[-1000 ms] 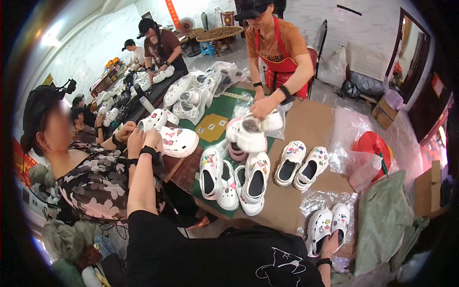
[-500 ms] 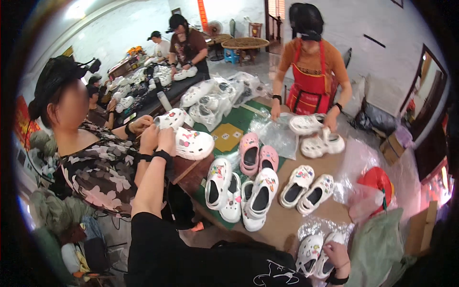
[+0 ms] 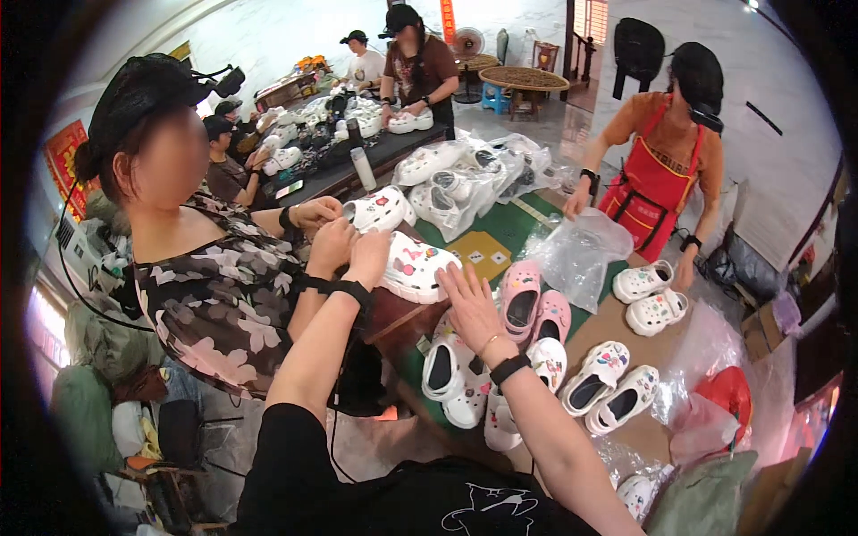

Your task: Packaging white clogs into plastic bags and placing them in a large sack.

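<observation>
My left hand (image 3: pixel 370 257) grips the heel end of a white clog (image 3: pixel 414 271) dotted with colourful charms. My right hand (image 3: pixel 470 306) has its fingers stretched out, their tips at the clog's toe. Right behind it is a second white clog (image 3: pixel 379 209) with charms, at the hands of the person on my left (image 3: pixel 325 234). Under my right forearm several charm-covered white clogs (image 3: pixel 465 393) stand, partly hidden. A pink pair of clogs (image 3: pixel 521 299) stands just right of my right hand.
Another decorated white pair (image 3: pixel 597 375) stands on brown cardboard. Clogs in clear bags (image 3: pixel 456 183) lie at the back of the green table. Across from me, a person in a red apron (image 3: pixel 651 192) touches a plastic bag (image 3: pixel 576 255). A red bag (image 3: pixel 726 400) sits at the right.
My right hand has left the white pair at the lower right and reached the clog in my left hand. The aproned person's white pair now stands on the table. The view has shifted.
</observation>
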Tool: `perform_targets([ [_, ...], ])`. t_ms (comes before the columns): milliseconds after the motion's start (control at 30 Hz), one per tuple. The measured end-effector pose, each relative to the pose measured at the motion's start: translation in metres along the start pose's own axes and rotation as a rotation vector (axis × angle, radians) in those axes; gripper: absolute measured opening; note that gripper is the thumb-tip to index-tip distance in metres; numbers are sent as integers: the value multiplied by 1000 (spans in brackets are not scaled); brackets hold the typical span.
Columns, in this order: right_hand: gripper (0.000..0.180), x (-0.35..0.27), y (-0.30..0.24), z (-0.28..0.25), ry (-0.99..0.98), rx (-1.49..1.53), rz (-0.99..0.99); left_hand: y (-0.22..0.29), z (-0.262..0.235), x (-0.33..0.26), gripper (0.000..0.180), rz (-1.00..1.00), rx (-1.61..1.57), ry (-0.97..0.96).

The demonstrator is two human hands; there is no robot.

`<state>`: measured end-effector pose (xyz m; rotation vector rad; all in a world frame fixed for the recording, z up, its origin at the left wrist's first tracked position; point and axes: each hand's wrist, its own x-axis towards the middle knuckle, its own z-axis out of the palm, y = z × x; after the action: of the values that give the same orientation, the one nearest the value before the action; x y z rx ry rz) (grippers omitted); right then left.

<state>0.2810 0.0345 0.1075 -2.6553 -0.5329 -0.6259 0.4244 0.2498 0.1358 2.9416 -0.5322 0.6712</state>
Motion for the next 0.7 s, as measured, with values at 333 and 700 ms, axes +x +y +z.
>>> perform_targets([
  [333,64,3,-5,24,-85,-64,38,-49,-42,21,11,-82,-155,212],
  [700,51,-15,25,-28,-169,1586,567,115,-113,-34,25,-20,-1111,478],
])
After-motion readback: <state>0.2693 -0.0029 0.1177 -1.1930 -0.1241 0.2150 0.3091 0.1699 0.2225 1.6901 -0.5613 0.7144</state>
